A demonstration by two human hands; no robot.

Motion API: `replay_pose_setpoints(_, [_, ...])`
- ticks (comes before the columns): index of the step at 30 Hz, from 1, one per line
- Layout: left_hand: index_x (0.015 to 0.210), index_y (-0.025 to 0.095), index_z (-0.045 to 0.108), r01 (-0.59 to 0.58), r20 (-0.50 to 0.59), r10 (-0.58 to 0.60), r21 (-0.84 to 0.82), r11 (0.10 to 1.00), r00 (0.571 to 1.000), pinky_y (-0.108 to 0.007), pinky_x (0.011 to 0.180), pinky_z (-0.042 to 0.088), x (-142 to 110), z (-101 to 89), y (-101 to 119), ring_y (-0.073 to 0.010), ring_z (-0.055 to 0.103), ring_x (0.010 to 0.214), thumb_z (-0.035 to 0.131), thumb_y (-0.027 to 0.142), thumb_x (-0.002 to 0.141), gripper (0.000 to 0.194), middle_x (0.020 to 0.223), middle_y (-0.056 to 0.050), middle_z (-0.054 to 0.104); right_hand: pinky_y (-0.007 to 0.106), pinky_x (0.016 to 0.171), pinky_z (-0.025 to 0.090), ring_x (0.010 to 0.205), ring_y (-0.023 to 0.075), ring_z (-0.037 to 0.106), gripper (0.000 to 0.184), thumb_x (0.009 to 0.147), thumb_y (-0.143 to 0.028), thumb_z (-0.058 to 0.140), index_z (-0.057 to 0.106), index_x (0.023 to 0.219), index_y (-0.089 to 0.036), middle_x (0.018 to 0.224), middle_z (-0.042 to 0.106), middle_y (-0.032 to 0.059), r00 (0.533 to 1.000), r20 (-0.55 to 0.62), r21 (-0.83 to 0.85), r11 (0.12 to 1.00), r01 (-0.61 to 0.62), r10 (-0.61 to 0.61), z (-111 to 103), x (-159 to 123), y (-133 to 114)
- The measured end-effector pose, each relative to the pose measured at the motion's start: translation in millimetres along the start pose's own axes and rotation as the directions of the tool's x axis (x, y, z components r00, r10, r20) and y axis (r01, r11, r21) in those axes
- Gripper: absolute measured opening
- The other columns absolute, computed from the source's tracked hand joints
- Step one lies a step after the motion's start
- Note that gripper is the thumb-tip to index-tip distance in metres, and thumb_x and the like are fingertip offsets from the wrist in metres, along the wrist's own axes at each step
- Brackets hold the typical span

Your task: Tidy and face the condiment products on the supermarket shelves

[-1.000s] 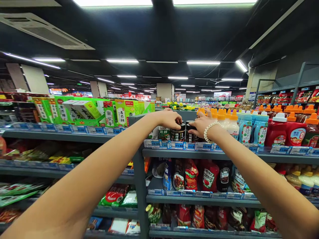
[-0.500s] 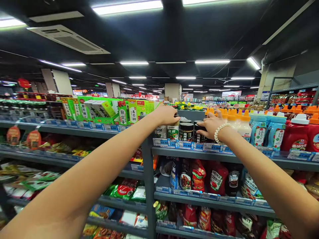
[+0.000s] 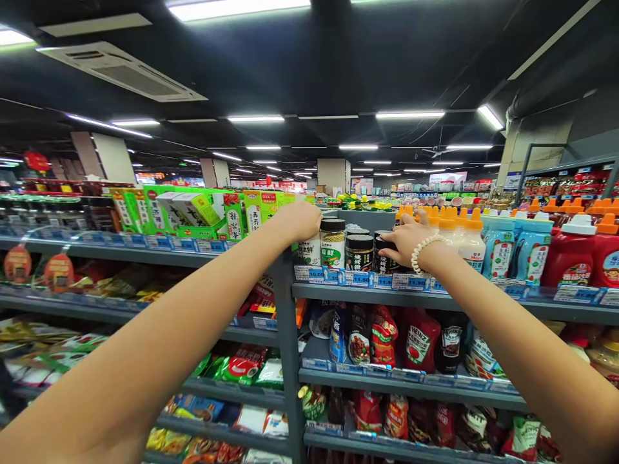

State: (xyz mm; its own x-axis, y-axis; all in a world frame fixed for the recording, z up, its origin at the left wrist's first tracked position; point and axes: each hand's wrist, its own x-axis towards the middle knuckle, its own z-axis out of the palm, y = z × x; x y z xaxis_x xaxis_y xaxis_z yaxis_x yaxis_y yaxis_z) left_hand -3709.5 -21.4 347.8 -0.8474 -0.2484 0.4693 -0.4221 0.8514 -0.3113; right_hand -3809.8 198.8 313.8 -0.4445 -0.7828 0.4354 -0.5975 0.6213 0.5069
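Black-lidded jars, lined up between our hands. Left hand (image 3: 300,221): fingers curled together above the white jar (image 3: 308,253); tips hidden, can't tell if gripping. Right hand (image 3: 412,238): fingers apart, tips at the dark jar (image 3: 385,259) just left of it; grip unclear. To do it well, we'd touch one jar at a time, keep bases flat on the shelf (image 3: 387,292) and not knock neighbours. Versus half a second ago: left hand has shifted off the green jar (image 3: 333,246), now uncovered just to its right; right hand stays put.
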Motion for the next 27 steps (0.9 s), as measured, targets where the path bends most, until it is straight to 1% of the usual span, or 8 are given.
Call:
replay_pose_setpoints(13, [0.101, 0.016, 0.066, 0.008, -0.022, -0.008, -0.013, 1.000, 1.000, -0.043, 0.087, 0.050, -1, 5.4, -7, -0.0308, 0.060, 0.104, 0.026, 0.038, 0.092, 0.046, 0.110, -0.015, 0.065, 0.057, 0.107, 0.007, 0.118, 0.0346, 0.041, 0.038, 0.095, -0.051, 0.049, 0.069, 0.112, -0.024, 0.104, 0.070, 0.0080, 0.999, 0.029, 0.016, 0.999, -0.042, 0.041, -1, 1, -5])
replay_pose_setpoints(16, [0.101, 0.015, 0.067, 0.056, -0.107, -0.067, -0.108, 0.993, 0.992, -0.045, 0.091, 0.049, -13, 7.9, -4, -0.0313, 0.059, 0.107, 0.026, 0.036, 0.093, 0.047, 0.111, -0.015, 0.064, 0.053, 0.110, 0.011, 0.125, 0.0331, 0.038, 0.044, 0.096, -0.045, 0.048, 0.059, 0.129, -0.019, 0.123, 0.063, 0.0098, 0.987, -0.145, 0.042, 0.997, -0.061, 0.066, 1, -20, -12])
replay_pose_setpoints(18, [0.106, 0.016, 0.066, 0.033, -0.296, -0.118, -0.280, 0.959, 0.948, -0.045, 0.098, 0.047, -39, 15.6, 0, -0.0294, 0.058, 0.110, 0.025, 0.035, 0.094, 0.047, 0.113, -0.013, 0.064, 0.048, 0.113, 0.016, 0.132, 0.0294, 0.035, 0.053, 0.097, -0.040, 0.045, 0.043, 0.143, -0.015, 0.143, 0.048, 0.0103, 0.919, -0.381, 0.093, 0.994, -0.065, 0.096, 17, -62, -22])
replay_pose_setpoints(20, [0.115, 0.021, 0.063, -0.085, -0.531, -0.231, -0.504, 0.859, 0.815, -0.040, 0.106, 0.043, -80, 33.6, 9, -0.0234, 0.057, 0.115, 0.026, 0.035, 0.096, 0.044, 0.119, -0.007, 0.063, 0.044, 0.110, 0.027, 0.127, 0.0255, 0.045, 0.047, 0.096, -0.037, 0.043, 0.049, 0.139, -0.023, 0.138, 0.053, 0.0068, 0.831, -0.533, 0.206, 0.977, -0.053, 0.158, 52, -130, -41])
replay_pose_setpoints(22, [0.122, 0.027, 0.059, -0.244, -0.650, -0.363, -0.652, 0.718, 0.668, -0.036, 0.108, 0.043, -131, 66.0, 25, -0.0192, 0.056, 0.117, 0.033, 0.034, 0.096, 0.037, 0.125, -0.002, 0.061, 0.045, 0.098, 0.043, 0.104, 0.0250, 0.061, 0.034, 0.088, -0.032, 0.048, 0.064, 0.119, -0.033, 0.108, 0.070, 0.0043, 0.760, -0.600, 0.339, 0.940, -0.041, 0.249, 105, -214, -72])
replay_pose_setpoints(23, [0.123, 0.032, 0.057, -0.275, -0.637, -0.397, -0.698, 0.661, 0.660, -0.036, 0.104, 0.048, -157, 87.5, 37, -0.0189, 0.058, 0.114, 0.035, 0.034, 0.096, 0.035, 0.122, 0.000, 0.062, 0.045, 0.089, 0.048, 0.090, 0.0248, 0.065, 0.033, 0.085, -0.030, 0.048, 0.066, 0.111, -0.038, 0.093, 0.072, 0.0026, 0.752, -0.588, 0.412, 0.910, -0.040, 0.299, 134, -255, -91])
replay_pose_setpoints(25, [0.122, 0.035, 0.054, -0.190, -0.451, -0.456, -0.839, 0.510, 0.767, -0.040, 0.100, 0.051, -198, 137.6, 65, -0.0203, 0.059, 0.111, 0.036, 0.035, 0.095, 0.033, 0.119, -0.001, 0.061, 0.047, 0.081, 0.052, 0.086, 0.0272, 0.067, 0.034, 0.080, -0.029, 0.050, 0.067, 0.106, -0.043, 0.088, 0.072, 0.0042, 0.814, -0.290, 0.589, 0.764, -0.262, 0.503, 193, -324, -131])
replay_pose_setpoints(27, [0.121, 0.032, 0.052, -0.014, -0.176, -0.448, -0.939, 0.342, 0.877, -0.039, 0.100, 0.052, -219, 187.3, 97, -0.0211, 0.057, 0.115, 0.040, 0.039, 0.094, 0.030, 0.125, -0.005, 0.057, 0.052, 0.072, 0.053, 0.084, 0.0314, 0.068, 0.042, 0.077, -0.043, 0.045, 0.063, 0.114, -0.049, 0.088, 0.070, 0.0076, 0.765, -0.059, 0.591, 0.639, -0.491, 0.642, 241, -362, -159])
